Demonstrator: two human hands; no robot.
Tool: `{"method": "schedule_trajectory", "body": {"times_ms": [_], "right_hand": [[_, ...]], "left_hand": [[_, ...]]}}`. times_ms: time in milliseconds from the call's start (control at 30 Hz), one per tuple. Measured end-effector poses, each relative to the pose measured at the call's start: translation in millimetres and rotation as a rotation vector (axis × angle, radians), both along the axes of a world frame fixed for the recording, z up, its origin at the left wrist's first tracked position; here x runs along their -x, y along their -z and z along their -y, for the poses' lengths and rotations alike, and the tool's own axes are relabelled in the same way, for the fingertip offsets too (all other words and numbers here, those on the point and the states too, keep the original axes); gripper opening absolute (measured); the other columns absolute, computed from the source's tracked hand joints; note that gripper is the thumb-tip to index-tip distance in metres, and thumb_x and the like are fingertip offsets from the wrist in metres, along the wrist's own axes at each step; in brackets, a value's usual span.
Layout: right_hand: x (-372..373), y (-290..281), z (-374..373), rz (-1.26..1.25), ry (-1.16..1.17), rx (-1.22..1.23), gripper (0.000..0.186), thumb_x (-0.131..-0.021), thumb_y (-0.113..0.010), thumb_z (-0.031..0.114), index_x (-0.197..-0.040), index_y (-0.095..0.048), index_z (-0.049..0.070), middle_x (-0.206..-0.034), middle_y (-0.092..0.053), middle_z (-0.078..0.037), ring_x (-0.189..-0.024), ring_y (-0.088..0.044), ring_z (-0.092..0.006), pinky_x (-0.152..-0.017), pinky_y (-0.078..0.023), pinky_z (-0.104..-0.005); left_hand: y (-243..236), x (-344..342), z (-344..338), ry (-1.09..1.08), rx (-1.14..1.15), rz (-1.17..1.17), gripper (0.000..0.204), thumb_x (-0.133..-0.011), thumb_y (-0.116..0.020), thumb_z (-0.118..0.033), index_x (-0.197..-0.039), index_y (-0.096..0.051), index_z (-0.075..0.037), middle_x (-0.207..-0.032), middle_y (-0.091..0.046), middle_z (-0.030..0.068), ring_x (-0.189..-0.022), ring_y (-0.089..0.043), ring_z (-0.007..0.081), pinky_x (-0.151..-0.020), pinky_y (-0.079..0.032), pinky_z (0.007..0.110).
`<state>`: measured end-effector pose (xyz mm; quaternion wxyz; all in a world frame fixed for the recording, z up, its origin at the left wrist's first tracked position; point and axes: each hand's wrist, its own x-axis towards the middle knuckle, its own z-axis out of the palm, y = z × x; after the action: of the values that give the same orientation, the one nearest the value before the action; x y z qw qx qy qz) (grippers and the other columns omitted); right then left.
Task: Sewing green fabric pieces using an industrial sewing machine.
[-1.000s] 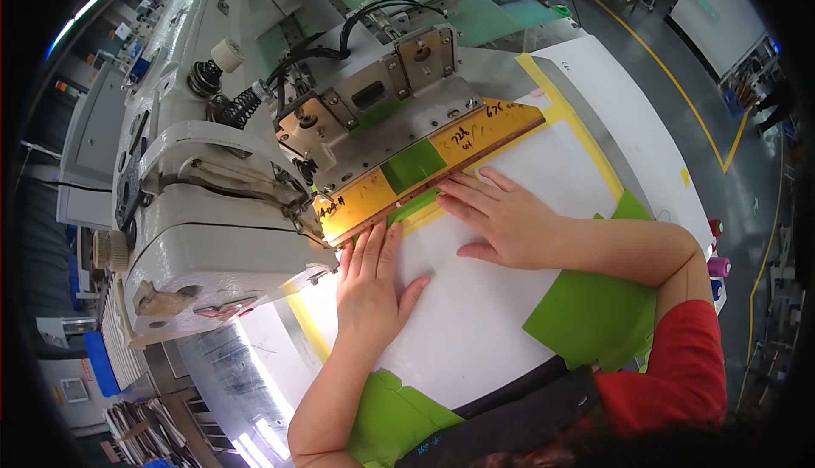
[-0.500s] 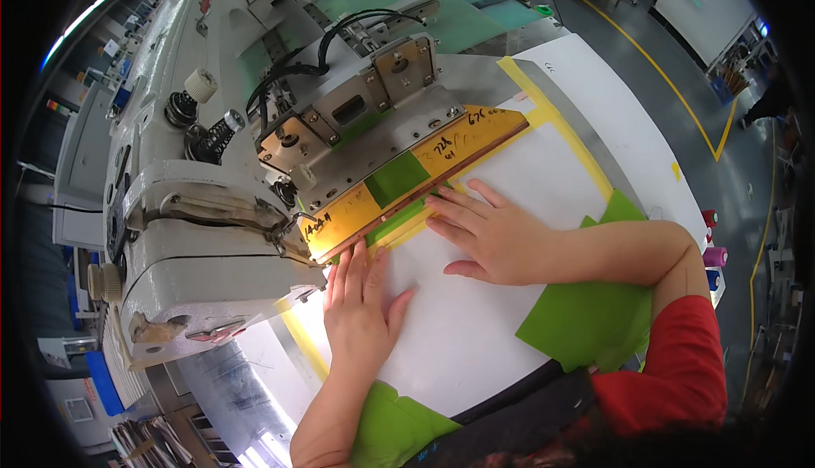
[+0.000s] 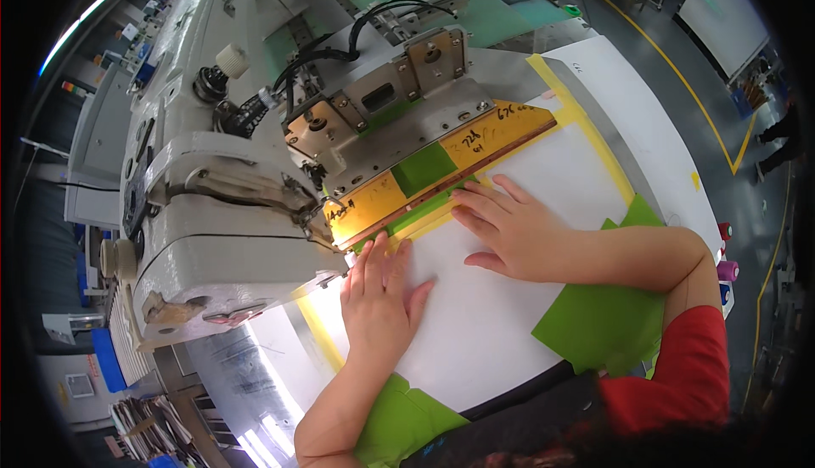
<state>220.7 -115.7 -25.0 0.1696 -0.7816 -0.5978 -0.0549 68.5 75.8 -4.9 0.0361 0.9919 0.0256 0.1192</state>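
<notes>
My left hand (image 3: 375, 307) lies flat, fingers stretched out, on the white board (image 3: 475, 324). Its fingertips reach the near end of a green fabric strip (image 3: 435, 207) beside the sewing machine's head. Farther right, my right hand (image 3: 518, 232) also rests flat with spread fingers, its fingertips at the same strip. Along the strip runs the edge of a yellow clamp plate (image 3: 475, 147), which has a green patch (image 3: 424, 171) showing in its middle. More green fabric (image 3: 594, 324) lies under my right forearm, and another part (image 3: 407, 421) shows beside my left forearm.
The large white sewing machine (image 3: 229, 273) stands close on the left. Above the plate sits a metal clamp bracket (image 3: 378, 99) with black cables (image 3: 365, 35). Yellow tape (image 3: 586, 120) borders the white board. Thread spools (image 3: 727, 270) stand at the right edge. A person's legs (image 3: 779, 145) show far right.
The whole view has shifted slightly, so the machine and board appear farther right. Both hands keep about the same place against the plate. The person at far right shows more.
</notes>
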Motion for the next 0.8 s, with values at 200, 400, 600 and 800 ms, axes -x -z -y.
{"method": "schedule_trajectory", "body": {"times_ms": [200,400,600,800], "right_hand": [[1.0,-8.0,3.3,0.024,0.027,0.024,0.060,-0.085,-0.064,0.040,-0.122,-0.054,-0.005,-0.133,-0.046,-0.019,-0.126,-0.044,-0.0320,-0.107,-0.030,-0.0506],[0.8,-6.8,-0.9,0.043,-0.005,0.008,0.059,-0.085,-0.064,0.040,-0.122,-0.054,-0.005,-0.132,-0.047,-0.019,-0.125,-0.046,-0.0324,-0.105,-0.033,-0.0492],[1.7,-7.0,0.4,0.068,-0.002,-0.005,0.058,-0.085,-0.064,0.040,-0.120,-0.054,-0.006,-0.131,-0.048,-0.019,-0.125,-0.046,-0.0326,-0.105,-0.033,-0.0492],[-0.2,-4.9,0.2,0.056,0.000,-0.004,0.059,-0.085,-0.063,0.040,-0.121,-0.053,-0.005,-0.132,-0.047,-0.019,-0.125,-0.046,-0.0319,-0.104,-0.033,-0.0502]], "left_hand": [[3.5,0.3,2.0,0.001,0.021,0.025,0.059,-0.081,-0.068,-0.038,-0.130,-0.055,-0.009,-0.134,-0.050,0.0158,-0.120,-0.051,0.0334,-0.098,-0.038,0.044],[-1.7,0.8,2.5,-0.016,0.054,0.011,0.059,-0.081,-0.070,-0.040,-0.129,-0.055,-0.009,-0.131,-0.051,0.0154,-0.119,-0.053,0.0322,-0.096,-0.043,0.044],[-2.2,0.3,2.0,-0.004,0.013,0.011,0.059,-0.080,-0.071,-0.040,-0.128,-0.055,-0.008,-0.127,-0.053,0.0149,-0.118,-0.053,0.0319,-0.096,-0.043,0.045],[-4.1,4.7,-0.5,-0.058,-0.011,-0.023,0.058,-0.081,-0.069,-0.040,-0.127,-0.056,-0.007,-0.129,-0.052,0.0159,-0.120,-0.051,0.0334,-0.094,-0.041,0.043]]}}
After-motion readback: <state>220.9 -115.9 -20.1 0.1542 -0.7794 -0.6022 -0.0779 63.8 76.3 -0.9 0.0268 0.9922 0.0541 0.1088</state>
